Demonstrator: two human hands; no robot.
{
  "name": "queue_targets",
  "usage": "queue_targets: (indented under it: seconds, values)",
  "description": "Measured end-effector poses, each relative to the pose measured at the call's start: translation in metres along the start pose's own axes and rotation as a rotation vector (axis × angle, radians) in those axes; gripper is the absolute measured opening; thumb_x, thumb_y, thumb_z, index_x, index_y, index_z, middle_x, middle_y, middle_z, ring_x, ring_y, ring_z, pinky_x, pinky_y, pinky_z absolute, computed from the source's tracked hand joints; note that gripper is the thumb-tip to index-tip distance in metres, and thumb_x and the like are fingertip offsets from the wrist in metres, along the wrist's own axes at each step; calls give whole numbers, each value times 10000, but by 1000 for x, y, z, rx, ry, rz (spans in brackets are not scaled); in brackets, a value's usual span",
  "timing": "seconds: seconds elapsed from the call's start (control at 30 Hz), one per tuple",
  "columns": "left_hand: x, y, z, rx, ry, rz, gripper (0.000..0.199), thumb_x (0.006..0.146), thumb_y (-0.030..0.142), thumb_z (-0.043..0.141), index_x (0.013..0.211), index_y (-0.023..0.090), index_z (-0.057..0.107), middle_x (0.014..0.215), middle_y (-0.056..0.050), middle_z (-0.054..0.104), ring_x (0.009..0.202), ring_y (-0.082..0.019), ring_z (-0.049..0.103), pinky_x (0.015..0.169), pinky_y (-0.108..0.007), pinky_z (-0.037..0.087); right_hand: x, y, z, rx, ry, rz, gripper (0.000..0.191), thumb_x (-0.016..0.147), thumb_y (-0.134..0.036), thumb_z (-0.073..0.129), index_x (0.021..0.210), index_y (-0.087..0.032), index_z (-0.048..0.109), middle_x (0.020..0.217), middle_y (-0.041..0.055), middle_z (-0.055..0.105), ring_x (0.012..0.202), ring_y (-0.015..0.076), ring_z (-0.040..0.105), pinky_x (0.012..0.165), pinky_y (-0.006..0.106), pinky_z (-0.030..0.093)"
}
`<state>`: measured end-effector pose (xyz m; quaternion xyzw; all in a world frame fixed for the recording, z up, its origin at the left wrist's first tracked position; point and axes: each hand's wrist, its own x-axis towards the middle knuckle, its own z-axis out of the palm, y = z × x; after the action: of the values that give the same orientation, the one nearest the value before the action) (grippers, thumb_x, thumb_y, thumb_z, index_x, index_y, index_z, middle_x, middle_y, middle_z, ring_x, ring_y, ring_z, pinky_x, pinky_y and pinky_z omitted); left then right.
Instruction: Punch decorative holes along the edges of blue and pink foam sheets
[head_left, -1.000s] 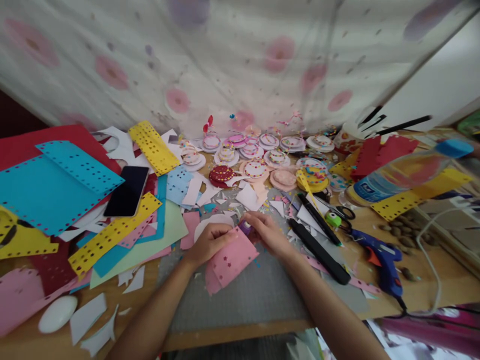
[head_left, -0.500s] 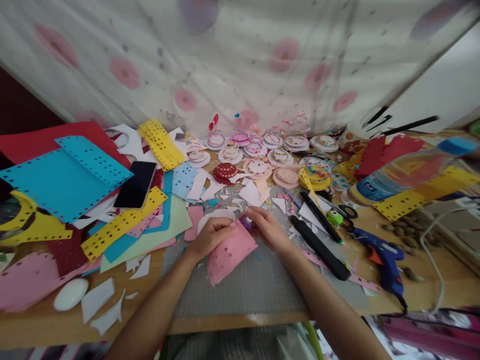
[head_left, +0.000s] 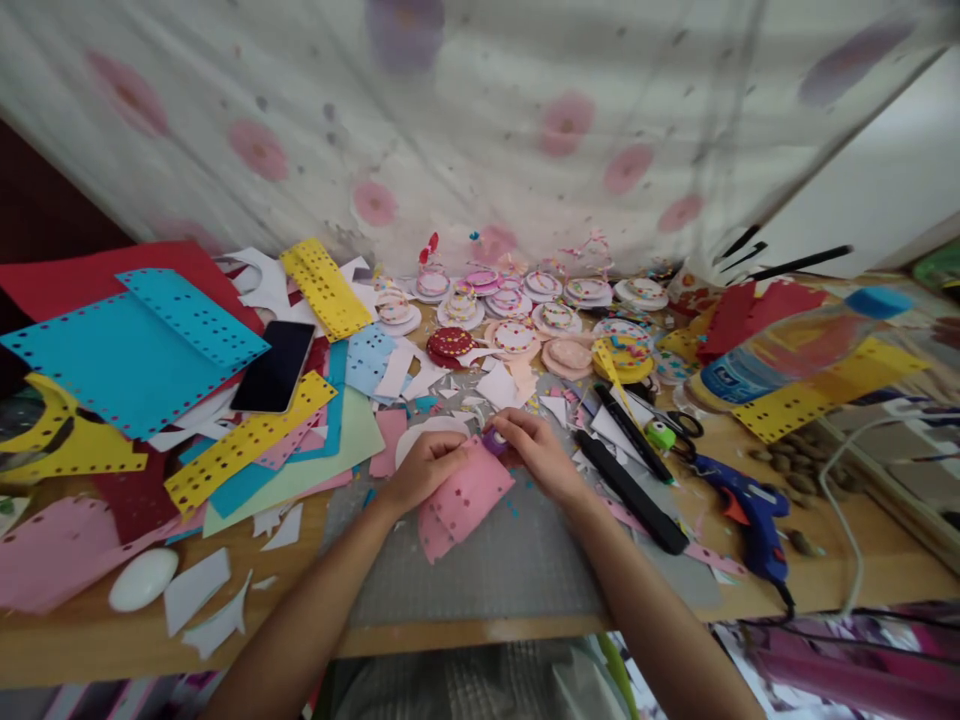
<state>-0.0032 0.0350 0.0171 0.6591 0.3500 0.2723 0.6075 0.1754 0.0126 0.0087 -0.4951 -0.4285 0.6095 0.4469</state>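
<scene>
Over the grey cutting mat (head_left: 525, 580), my left hand (head_left: 424, 472) pinches a piece of pink paper (head_left: 466, 495) that has small shaped holes and hangs tilted toward me. My right hand (head_left: 536, 450) is closed around a small purple craft punch (head_left: 493, 440), which sits at the paper's far top edge. Fingers hide most of the punch. Just behind my left hand lies a white paper disc (head_left: 431, 430).
Punched blue card (head_left: 112, 360), a phone (head_left: 274, 368) and paper scraps lie left. Several decorated paper discs (head_left: 517, 337) stand behind. On the right are a black pen-shaped tool (head_left: 634, 495), scissors (head_left: 686, 425), a blue glue gun (head_left: 757, 520) and a plastic bottle (head_left: 795, 345).
The view has shifted slightly, so things at the right appear further left. Both hands keep their hold on the pink paper and the punch, with the paper's lower end slightly higher.
</scene>
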Motion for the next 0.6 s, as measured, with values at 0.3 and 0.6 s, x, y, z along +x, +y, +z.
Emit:
queue_targets:
  seconds: [0.3,0.6]
  values:
    - [-1,-3,-1,-18,-22,-1,380,824,410,503,557,180,361,555,47,316,530,-93,285,491,-246,204,-2,1,1,-18,6,4,310,791,-502,597,774,-192,596,568,-48,500,462,95,466,446,220,331]
    - [-1,-2,-2,-37,-39,-1,393,827,420,512,558,181,354,560,48,316,537,-95,285,498,-243,211,-2,0,1,-5,-19,39,310,797,-504,587,783,-194,610,575,-44,523,476,98,462,460,217,344]
